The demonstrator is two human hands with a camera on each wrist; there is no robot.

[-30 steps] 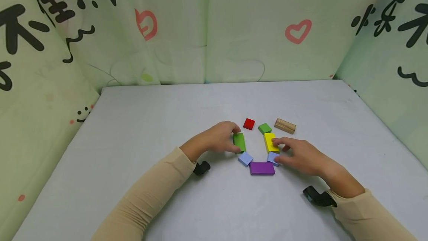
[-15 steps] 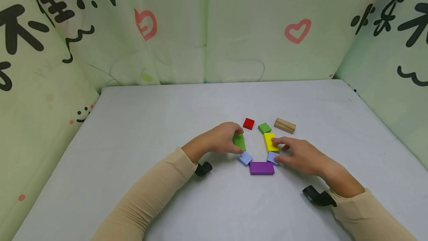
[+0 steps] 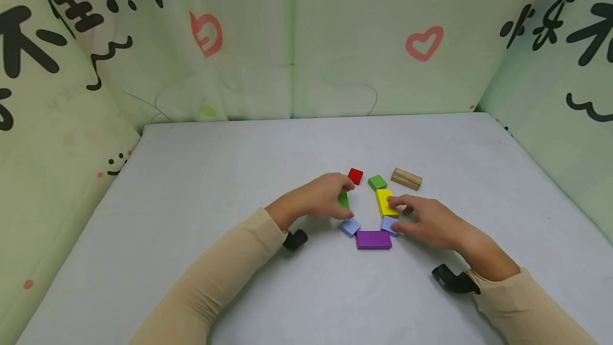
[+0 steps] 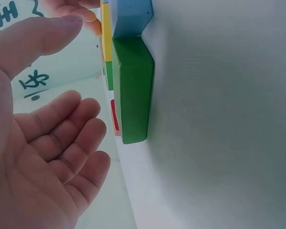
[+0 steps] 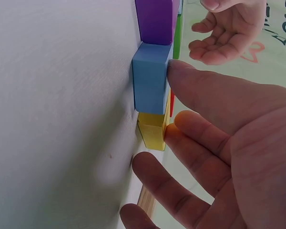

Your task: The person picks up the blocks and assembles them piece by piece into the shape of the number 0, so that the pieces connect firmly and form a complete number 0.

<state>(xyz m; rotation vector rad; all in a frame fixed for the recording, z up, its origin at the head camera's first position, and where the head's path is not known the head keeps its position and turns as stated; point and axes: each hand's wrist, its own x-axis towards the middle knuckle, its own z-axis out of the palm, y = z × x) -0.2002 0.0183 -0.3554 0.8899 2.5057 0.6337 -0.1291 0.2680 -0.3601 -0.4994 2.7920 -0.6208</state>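
Several coloured wooden blocks form an open-ended outline on the table. My left hand (image 3: 325, 196) hovers over the green oblong block (image 3: 343, 199), partly hiding it. In the left wrist view its fingers are spread loosely and stand apart from that green block (image 4: 133, 90). A light blue block (image 3: 350, 227) lies just below the left thumb. With loosely bent fingers, my right hand (image 3: 433, 222) touches the yellow block (image 3: 384, 204); its thumb rests at the top of the other light blue block (image 5: 151, 78). Between the blue blocks lies a purple block (image 3: 374, 240).
Toward the back lie a red block (image 3: 355, 175), a small green block (image 3: 377, 182) and a grooved natural-wood block (image 3: 406, 179). A white-covered table (image 3: 215, 158) extends around them, with pale green printed curtains (image 3: 335, 41) behind and at both sides.
My left hand has shifted slightly right and up over the green oblong block, covering more of it. The right hand and the blocks keep their places; the head view has drifted a little.
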